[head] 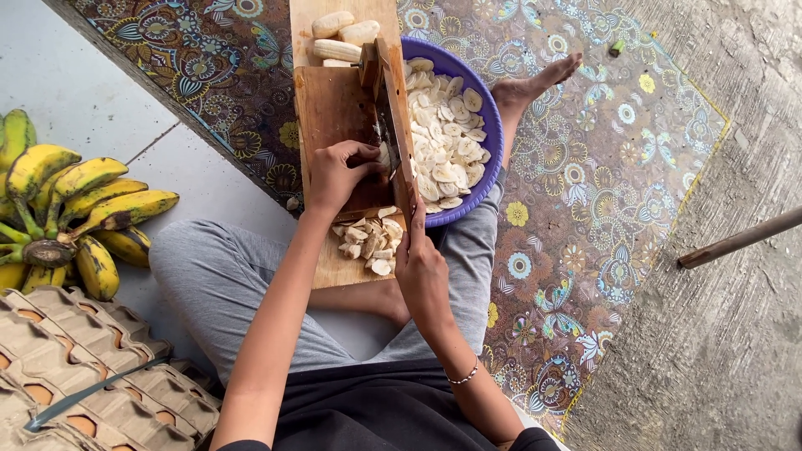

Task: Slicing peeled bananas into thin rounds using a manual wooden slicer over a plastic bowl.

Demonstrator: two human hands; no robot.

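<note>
The person sits cross-legged on a patterned mat, with a wooden slicer board resting on the lap and running away from the body. The left hand is closed around a peeled banana piece and presses it against the blade in the middle of the board; the piece is mostly hidden under the fingers, so I can see only its pale end. The right hand is half closed and grips the right edge of the board, with the index finger stretched along the wood to keep it steady.

To do this slicing well, I think the pushing fingers should stay curled and behind the fruit, away from the blade, and the strokes should be even so that the slices have the same thickness. The board should not rock, so the firm grip of the right hand matters.

The purple bowl stands just beside the board on its right, and it is well filled with pale banana slices. A small heap of slices lies on the near end of the board. Several peeled bananas wait at the far end. On the floor at the left is a bunch of yellow bananas, and below it are cardboard egg trays.
</note>
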